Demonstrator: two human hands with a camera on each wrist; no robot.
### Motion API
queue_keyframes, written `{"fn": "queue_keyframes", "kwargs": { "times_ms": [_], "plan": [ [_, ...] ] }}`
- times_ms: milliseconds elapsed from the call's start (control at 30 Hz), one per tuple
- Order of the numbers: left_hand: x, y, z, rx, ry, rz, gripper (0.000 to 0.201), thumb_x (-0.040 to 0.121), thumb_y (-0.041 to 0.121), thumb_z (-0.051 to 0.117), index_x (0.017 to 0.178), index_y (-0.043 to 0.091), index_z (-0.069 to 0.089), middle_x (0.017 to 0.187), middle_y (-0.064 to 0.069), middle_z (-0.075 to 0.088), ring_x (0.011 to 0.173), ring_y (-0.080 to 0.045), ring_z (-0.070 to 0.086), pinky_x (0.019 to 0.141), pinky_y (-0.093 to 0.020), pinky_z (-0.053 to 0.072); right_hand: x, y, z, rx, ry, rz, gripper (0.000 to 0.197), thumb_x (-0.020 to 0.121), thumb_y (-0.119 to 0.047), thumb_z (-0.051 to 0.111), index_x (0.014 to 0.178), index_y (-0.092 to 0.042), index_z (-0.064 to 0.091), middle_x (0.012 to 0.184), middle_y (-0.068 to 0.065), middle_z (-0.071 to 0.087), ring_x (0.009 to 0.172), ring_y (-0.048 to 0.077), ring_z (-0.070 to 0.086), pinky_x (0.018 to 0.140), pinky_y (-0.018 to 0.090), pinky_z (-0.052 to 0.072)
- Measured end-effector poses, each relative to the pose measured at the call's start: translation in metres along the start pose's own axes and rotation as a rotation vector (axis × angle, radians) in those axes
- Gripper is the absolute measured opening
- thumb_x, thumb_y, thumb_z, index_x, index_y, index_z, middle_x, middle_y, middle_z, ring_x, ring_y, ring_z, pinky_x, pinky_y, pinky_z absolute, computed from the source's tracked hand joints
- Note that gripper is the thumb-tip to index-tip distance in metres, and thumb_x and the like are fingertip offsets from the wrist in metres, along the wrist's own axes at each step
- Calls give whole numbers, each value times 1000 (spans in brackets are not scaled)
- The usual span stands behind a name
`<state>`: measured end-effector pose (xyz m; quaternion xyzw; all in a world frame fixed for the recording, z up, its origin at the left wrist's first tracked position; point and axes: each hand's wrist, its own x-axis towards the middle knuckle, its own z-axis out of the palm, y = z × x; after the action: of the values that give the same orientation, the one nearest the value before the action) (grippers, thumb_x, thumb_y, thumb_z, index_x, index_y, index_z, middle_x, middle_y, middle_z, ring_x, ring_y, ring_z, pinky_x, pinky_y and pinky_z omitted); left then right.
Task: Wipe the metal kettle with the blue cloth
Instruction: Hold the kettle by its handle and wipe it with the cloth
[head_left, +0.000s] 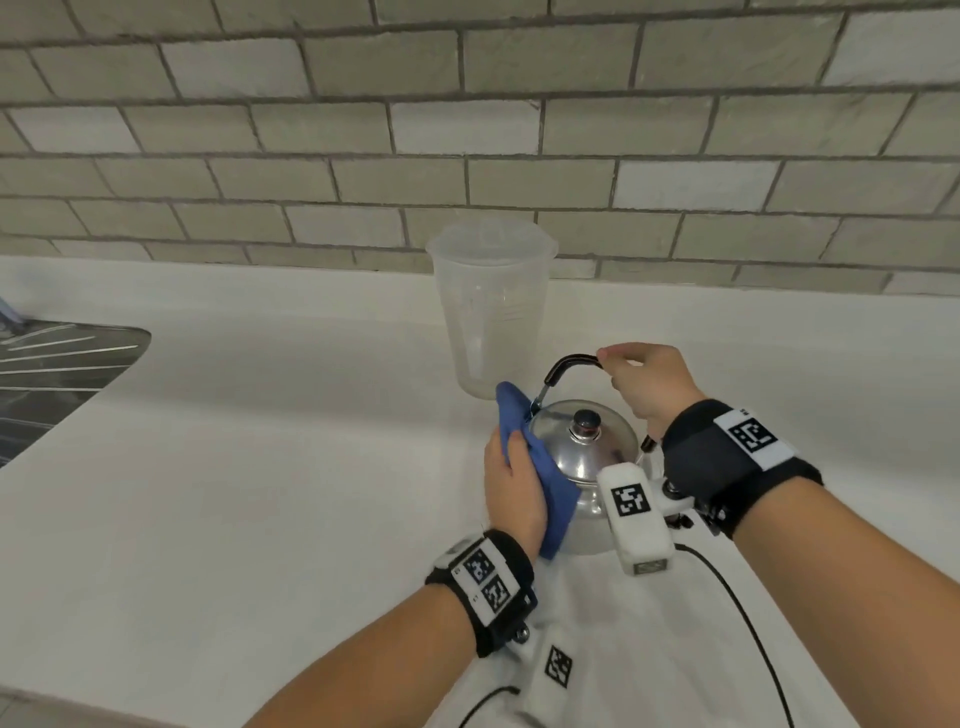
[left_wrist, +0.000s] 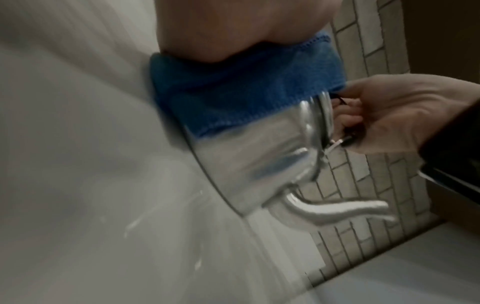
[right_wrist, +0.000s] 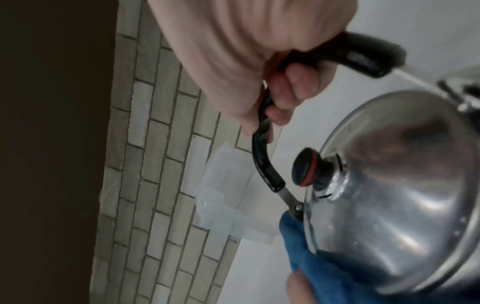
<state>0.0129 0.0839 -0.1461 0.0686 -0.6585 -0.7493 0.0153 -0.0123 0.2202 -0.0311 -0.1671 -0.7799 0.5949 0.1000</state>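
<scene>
The white counter (head_left: 260, 493) carries a clear plastic jug (head_left: 491, 312) by the tiled wall (head_left: 467, 130), and nearer me the metal kettle (head_left: 584, 457) stands on it. My left hand (head_left: 511, 488) presses the blue cloth (head_left: 530, 457) flat against the kettle's left side. My right hand (head_left: 649, 384) curls around its black handle (head_left: 574, 362).

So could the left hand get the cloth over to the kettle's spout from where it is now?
Probably yes. The left hand presses the blue cloth on the kettle wall; the spout juts out further round with nothing on it, and the right hand only grips the handle above.
</scene>
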Motion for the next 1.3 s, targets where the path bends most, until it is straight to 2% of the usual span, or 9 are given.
{"fn": "queue_keyframes", "kwargs": {
  "times_ms": [133, 200, 367, 600, 733, 800, 1000, 1233, 1300],
  "plan": [
    [12, 14, -6, 52, -116, -95, 23, 101, 35, 39, 104, 22, 58, 102, -2, 64, 98, -20, 61, 94, -37, 50, -12, -6, -2, -49, -62, -75, 29, 94, -28, 56, 111, -8, 69, 89, -5, 62, 94, 16, 55, 65, 22, 39],
    [32, 30, -8, 127, -238, -171, 31, 96, 39, 41, 102, 15, 58, 101, -10, 63, 97, -28, 59, 98, -51, 49, -16, -9, -1, -68, -68, -103, 28, 94, -27, 56, 111, -8, 69, 93, -3, 62, 95, 16, 55, 74, 26, 44],
    [61, 51, -1, 126, -356, -306, 30, 97, 36, 43, 88, 16, 64, 80, -8, 59, 97, -29, 55, 106, -45, 40, -19, -8, 7, 36, 66, -16, 22, 94, -22, 56, 107, -11, 69, 99, 3, 64, 92, 19, 56, 94, 35, 47],
    [56, 48, -8, 182, -283, -243, 25, 98, 38, 44, 85, 22, 59, 104, -9, 60, 98, -28, 57, 100, -48, 49, -26, -9, 18, 365, 232, 153, 26, 96, -12, 49, 117, -12, 64, 73, -1, 52, 57, 11, 43, 53, 20, 40],
    [40, 43, -7, 202, -218, -35, 28, 101, 37, 38, 84, 22, 56, 89, -5, 62, 88, -22, 59, 85, -34, 52, -30, -13, 21, 405, 286, 147, 28, 96, -7, 47, 116, 2, 64, 93, 14, 67, 56, 10, 41, 48, 19, 40],
    [33, 37, -5, 272, -190, 143, 36, 100, 37, 35, 82, 13, 55, 80, -12, 60, 77, -24, 59, 74, -32, 50, -30, -13, 21, 407, 287, 157, 27, 96, -8, 46, 113, 4, 64, 78, 12, 62, 55, 12, 38, 51, 23, 37],
    [26, 23, 1, 708, -182, 471, 50, 93, 43, 25, 122, 15, 54, 119, -7, 61, 108, -25, 54, 97, -38, 42, -23, -9, 24, 378, 196, 151, 29, 96, -11, 47, 120, -3, 63, 66, -4, 45, 55, 10, 38, 52, 20, 34],
    [57, 48, -3, 391, -346, 51, 39, 102, 31, 36, 129, 12, 56, 119, -7, 61, 113, -24, 57, 100, -32, 42, -29, -12, 25, 450, 203, 206, 31, 98, -15, 44, 127, -10, 55, 68, -1, 44, 47, 12, 35, 32, 17, 30],
    [61, 45, -6, 232, -347, -93, 28, 103, 29, 38, 110, 18, 62, 104, -6, 64, 107, -25, 58, 89, -26, 46, -36, -11, 29, 501, 251, 195, 30, 98, -16, 44, 127, -19, 50, 79, 3, 50, 48, 12, 37, 31, 16, 32]
  ]
}}
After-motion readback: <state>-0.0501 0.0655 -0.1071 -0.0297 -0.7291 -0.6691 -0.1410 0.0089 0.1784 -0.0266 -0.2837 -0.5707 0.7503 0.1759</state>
